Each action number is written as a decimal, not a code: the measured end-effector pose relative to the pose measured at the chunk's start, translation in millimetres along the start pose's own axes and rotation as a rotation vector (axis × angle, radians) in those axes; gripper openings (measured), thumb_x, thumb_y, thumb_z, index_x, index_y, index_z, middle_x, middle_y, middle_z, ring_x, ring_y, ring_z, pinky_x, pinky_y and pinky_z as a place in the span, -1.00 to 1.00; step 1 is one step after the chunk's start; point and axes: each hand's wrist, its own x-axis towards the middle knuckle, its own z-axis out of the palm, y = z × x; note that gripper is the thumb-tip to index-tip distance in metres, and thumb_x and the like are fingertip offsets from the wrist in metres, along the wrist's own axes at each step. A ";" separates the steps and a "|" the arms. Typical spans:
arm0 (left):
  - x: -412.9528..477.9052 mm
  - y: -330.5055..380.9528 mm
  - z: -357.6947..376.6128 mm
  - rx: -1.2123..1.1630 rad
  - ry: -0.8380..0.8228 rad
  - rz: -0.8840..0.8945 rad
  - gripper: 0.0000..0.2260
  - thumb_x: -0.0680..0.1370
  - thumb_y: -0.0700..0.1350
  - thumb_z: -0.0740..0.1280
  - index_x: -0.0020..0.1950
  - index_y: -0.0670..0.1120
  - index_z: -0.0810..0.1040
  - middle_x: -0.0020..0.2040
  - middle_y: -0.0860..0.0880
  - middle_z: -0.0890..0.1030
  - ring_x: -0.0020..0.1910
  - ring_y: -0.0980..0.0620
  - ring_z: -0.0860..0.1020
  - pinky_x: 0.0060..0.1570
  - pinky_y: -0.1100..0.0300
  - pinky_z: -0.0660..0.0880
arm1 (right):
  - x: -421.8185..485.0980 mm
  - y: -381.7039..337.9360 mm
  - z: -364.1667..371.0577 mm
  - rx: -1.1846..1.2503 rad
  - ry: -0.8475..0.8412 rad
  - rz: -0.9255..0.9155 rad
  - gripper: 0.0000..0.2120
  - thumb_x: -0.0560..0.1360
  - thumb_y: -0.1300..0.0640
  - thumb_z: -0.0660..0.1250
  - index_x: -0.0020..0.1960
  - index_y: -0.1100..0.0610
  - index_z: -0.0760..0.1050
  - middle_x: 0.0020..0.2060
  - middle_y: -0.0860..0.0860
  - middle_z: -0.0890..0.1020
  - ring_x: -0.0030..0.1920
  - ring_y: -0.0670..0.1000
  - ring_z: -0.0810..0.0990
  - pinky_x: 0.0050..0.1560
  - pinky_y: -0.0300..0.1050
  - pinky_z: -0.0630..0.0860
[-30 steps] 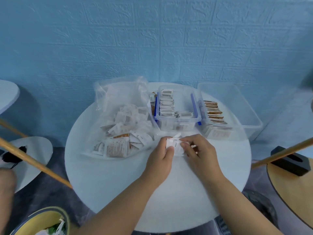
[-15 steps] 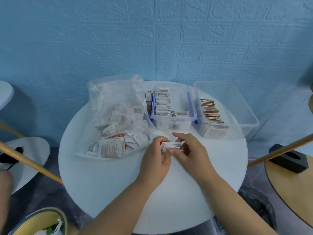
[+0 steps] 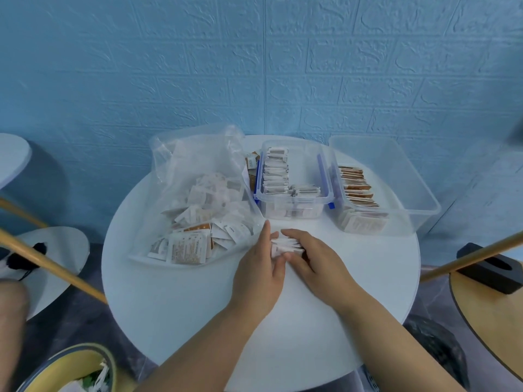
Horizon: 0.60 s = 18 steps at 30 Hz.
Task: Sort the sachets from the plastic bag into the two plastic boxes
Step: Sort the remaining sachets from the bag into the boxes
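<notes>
Since half a second ago, the left hand (image 3: pixel 259 268) has uncurled its forefinger, which now points straight out toward the boxes. Back then it was bent over the little stack of sachets (image 3: pixel 283 246). That stack of white packets stands on edge on the round white table (image 3: pixel 169 301), just in front of the boxes and caught between the two hands.

The left hand presses its straight forefinger along the stack's left side, and its thumb touches the near corner. Its other fingers are hidden under the hand. The right hand (image 3: pixel 314 261) grips the stack from the other side, with its fingers curled over the far edge and its thumb on the near edge, meeting the left thumb.

Just left of the hands lies the plastic bag (image 3: pixel 181 171), slumped open with many loose sachets inside. Behind the stack stands the blue-latched box (image 3: pixel 325 176), holding rows of white sachets. Beside it on the right, the larger clear box (image 3: pixel 396 171) holds brown-edged sachets along its left wall. The stack touches neither box nor the bag.
</notes>
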 end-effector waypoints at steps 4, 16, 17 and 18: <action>0.1 -1.7 0.0 0.020 0.058 0.004 -0.57 0.58 -0.09 0.23 0.45 0.00 0.25 0.29 0.04 0.48 0.26 0.08 0.42 0.19 0.27 0.34 | 0.0 -1.5 -0.2 -0.047 0.008 0.033 -0.65 0.56 -0.01 0.21 0.32 0.04 0.35 -0.07 -0.24 0.50 -0.17 -0.32 0.42 -0.16 -0.50 0.27; 0.6 -4.3 4.7 0.127 0.103 0.044 -0.78 0.53 -0.08 0.31 0.14 -0.12 0.46 -0.01 -0.05 0.55 0.02 -0.02 0.47 -0.09 0.19 0.38 | -1.6 0.3 -2.3 -0.049 -0.079 0.010 -0.64 0.55 0.01 0.14 0.32 0.05 0.33 0.17 -0.08 0.51 0.10 -0.09 0.43 0.03 -0.50 0.23; 0.3 -3.6 3.6 0.134 0.098 0.054 -0.78 0.53 -0.07 0.31 0.14 -0.11 0.46 -0.02 -0.05 0.54 0.01 -0.01 0.46 -0.11 0.21 0.36 | -1.5 -0.3 -6.0 -0.046 -0.087 -0.004 -0.66 0.54 -0.01 0.15 0.29 0.04 0.37 0.12 -0.11 0.52 0.04 -0.12 0.41 0.01 -0.50 0.24; 0.1 -3.0 2.5 0.146 0.087 0.063 -0.77 0.53 -0.05 0.31 0.14 -0.10 0.46 -0.02 -0.04 0.54 0.00 0.00 0.45 -0.13 0.21 0.36 | -0.9 -1.8 -11.1 -0.041 -0.108 -0.008 -0.70 0.54 -0.01 0.19 0.25 0.03 0.39 0.06 -0.16 0.51 -0.01 -0.15 0.39 -0.01 -0.48 0.26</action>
